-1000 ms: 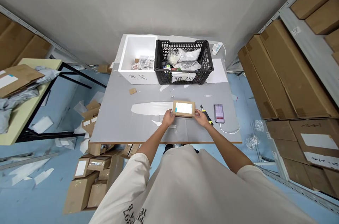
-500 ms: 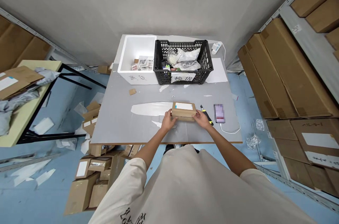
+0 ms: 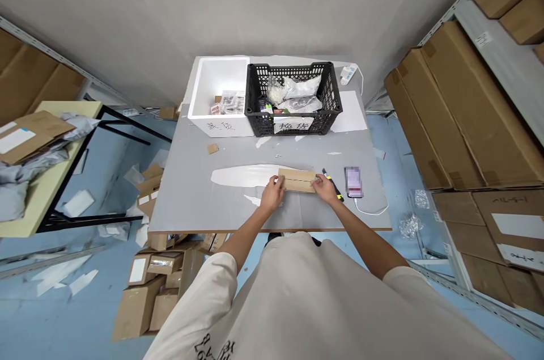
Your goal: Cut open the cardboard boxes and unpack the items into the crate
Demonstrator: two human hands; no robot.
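Note:
A small brown cardboard box (image 3: 298,180) is held between my two hands above the grey table (image 3: 187,195). A dark seam line runs along the face turned to me, and no white label shows on it. My left hand (image 3: 272,193) grips the box's left end with fingers closed. At the right end, my right hand (image 3: 323,187) pinches the box's edge. Just beyond my right hand lies a black and yellow utility knife (image 3: 334,184). Farther right is a phone (image 3: 353,182) with a white cable plugged in.
Along the back stand a white foam box (image 3: 225,126) and a black plastic crate (image 3: 293,125), both holding packaged items. A power strip (image 3: 348,74) lies behind on the right. Cartons fill the right rack (image 3: 463,116); more boxes (image 3: 148,286) sit on the floor at left.
The box has been turned in my hands: its white-labelled face no longer shows, and a plain face with a seam now faces me. Both hands still grip its ends.

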